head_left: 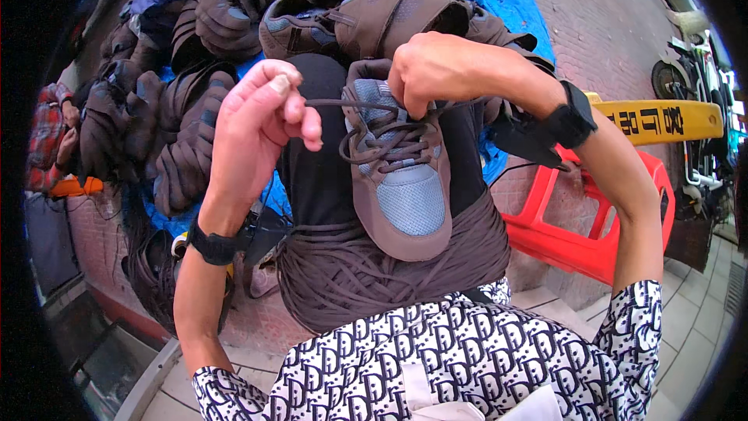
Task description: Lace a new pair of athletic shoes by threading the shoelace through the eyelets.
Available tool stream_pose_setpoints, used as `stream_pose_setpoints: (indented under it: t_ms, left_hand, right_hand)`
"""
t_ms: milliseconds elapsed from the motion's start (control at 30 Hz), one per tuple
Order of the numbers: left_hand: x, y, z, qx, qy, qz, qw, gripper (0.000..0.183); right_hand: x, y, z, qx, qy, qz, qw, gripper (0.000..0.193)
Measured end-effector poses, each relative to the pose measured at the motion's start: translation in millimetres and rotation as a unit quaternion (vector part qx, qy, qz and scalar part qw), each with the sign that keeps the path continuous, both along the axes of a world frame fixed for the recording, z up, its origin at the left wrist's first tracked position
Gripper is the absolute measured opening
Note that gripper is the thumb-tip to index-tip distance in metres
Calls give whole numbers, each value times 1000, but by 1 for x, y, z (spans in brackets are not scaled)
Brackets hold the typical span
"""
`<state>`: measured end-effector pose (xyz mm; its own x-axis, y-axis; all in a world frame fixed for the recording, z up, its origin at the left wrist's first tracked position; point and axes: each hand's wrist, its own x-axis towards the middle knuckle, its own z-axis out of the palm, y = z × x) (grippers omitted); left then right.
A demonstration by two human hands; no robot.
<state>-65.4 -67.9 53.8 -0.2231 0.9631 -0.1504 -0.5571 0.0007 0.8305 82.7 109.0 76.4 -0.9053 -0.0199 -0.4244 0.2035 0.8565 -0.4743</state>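
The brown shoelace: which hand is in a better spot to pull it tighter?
Probably the left hand. It already pinches the free end of the shoelace, stretched out sideways from the brown shoe. The right hand sits at the shoe's top eyelets, steadying it.

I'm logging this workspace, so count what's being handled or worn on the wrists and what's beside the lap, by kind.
Brown suede shoe with grey mesh toe, being laced: 1
Brown lace end pinched in left hand's fingers: 1
Bundle of loose brown laces on the lap: 1
Black wristbands: 2
Red plastic stool: 1
Total: 6
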Motion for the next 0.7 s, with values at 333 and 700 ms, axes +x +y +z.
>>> stream_pose_setpoints:
  t_ms: [333, 700]
  left_hand:
    - [9, 12, -9, 68, 723, -102, 680, 16]
    - [6, 2, 2, 80, 772, -98, 623, 9]
  right_hand:
    - [-7, -10, -3, 241, 46, 232, 941, 16]
    - [-11, 17, -12, -74, 5, 158, 985, 22]
